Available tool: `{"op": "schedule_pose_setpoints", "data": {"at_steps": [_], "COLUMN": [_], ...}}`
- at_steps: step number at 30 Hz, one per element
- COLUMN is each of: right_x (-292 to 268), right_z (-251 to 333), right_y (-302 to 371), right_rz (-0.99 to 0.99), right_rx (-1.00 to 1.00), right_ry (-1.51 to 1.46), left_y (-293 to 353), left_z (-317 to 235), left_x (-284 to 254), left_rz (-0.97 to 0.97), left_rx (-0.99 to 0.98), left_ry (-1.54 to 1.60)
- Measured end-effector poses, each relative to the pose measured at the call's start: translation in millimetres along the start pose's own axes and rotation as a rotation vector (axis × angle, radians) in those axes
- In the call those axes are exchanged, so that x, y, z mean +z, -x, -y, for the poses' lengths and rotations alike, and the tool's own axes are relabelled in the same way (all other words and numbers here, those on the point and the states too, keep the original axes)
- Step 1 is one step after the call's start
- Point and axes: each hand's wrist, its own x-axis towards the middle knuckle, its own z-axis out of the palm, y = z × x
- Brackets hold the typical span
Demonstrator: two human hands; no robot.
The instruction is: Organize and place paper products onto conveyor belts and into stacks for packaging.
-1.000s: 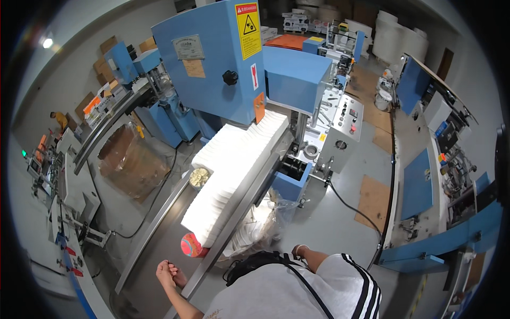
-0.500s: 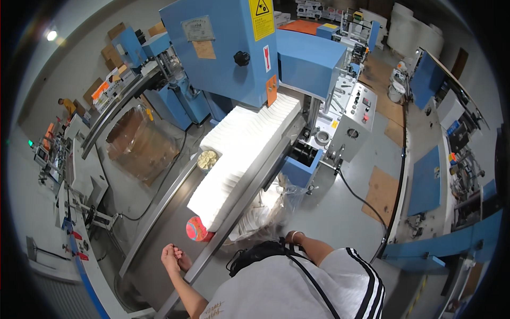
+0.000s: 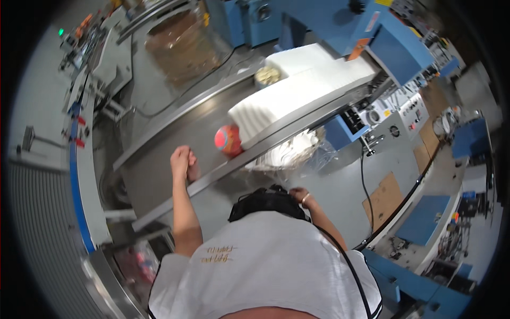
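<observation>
My left hand (image 3: 183, 159) is curled closed above the bare metal of a sloping steel chute (image 3: 164, 149), with nothing seen sticking out of it. Just right of it a red tin (image 3: 227, 141) with a blue-ringed round end stands against the near end of a long white stack of soft, thin sheets (image 3: 308, 80). A second round container (image 3: 267, 75), with a crumpled cream top, sits at the stack's far side. My right hand (image 3: 299, 195), a bracelet at its wrist, is beside the black bag (image 3: 265, 204) at my waist; its fingers are partly hidden and blurred.
The stack's upper end runs under a blue machine (image 3: 329, 21) with an orange tab. A clear plastic bag of white material (image 3: 292, 151) lies below the chute's near rail. Right of it is a control panel (image 3: 413, 114); a large plastic-wrapped brown container (image 3: 180, 45) stands beyond.
The view has turned and tipped lower, so the chute and machine appear higher. My right hand now shows more beside the bag. My left hand stays closed over the chute, near the red tin.
</observation>
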Motion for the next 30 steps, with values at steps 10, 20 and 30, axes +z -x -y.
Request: {"op": "schedule_pose_setpoints", "data": {"at_steps": [10,20,30], "right_x": [0.9,47.4,31.1], "right_z": [256.6,303.2,301.2], "right_y": [104.8,58.4,59.1], "right_rz": [-0.441,-0.527,-0.513], "right_rx": [-1.017,-1.332,-1.315], "right_ry": [0.16,0.88,0.985], "left_y": [46.9,66.7,37.3], "left_z": [-20.6,-22.1,-32.1], "left_x": [70.5,109.9,102.6], "left_rz": [0.281,0.173,-0.058], "left_rx": [0.294,0.601,0.547], "left_ry": [-0.159,-0.579,-0.746]}}
